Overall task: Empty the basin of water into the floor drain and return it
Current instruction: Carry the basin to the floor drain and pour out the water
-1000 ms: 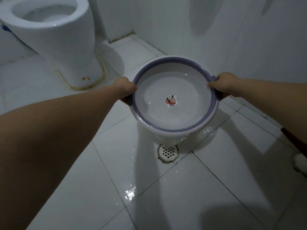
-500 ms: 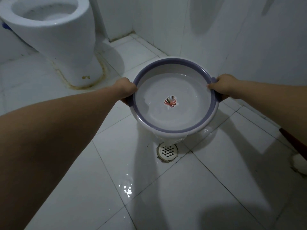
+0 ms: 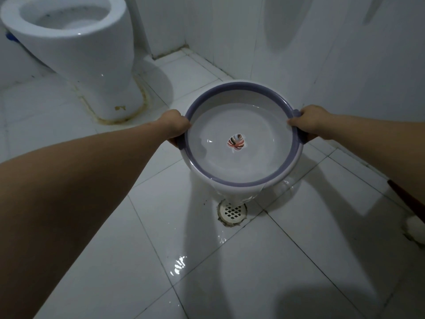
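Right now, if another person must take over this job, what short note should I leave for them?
Left hand: closed on the left rim of the basin.
Right hand: closed on the basin's right handle.
Basin: held above the floor, tipped toward the person, much water inside.
Floor drain: directly below the near rim; water runs over that rim onto it.
Done: pouring has begun; the tiles near the drain are wet.
Left: keep tipping until the basin is empty, then return it to its place, which is not visible here.
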Demonstrator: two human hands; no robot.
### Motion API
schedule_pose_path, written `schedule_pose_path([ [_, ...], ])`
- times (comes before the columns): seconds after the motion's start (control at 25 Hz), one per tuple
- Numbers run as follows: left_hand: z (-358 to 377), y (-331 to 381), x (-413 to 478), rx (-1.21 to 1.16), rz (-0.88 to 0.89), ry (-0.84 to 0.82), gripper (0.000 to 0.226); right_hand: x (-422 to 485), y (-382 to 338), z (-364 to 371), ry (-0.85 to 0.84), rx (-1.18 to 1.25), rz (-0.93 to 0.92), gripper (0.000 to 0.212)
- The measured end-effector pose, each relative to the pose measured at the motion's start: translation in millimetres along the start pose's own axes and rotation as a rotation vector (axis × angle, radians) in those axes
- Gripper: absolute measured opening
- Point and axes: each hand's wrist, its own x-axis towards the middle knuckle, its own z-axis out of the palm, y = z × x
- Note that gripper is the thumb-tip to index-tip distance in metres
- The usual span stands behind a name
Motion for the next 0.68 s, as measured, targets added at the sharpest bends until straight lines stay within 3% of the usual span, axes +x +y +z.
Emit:
schedule_pose_path([
  [0.68, -0.1, -5.2, 3.6, -0.019, 0.007, 0.020, 0.036, 2.2, -1.9, 1.7, 0.012, 0.005, -0.015, 0.039],
])
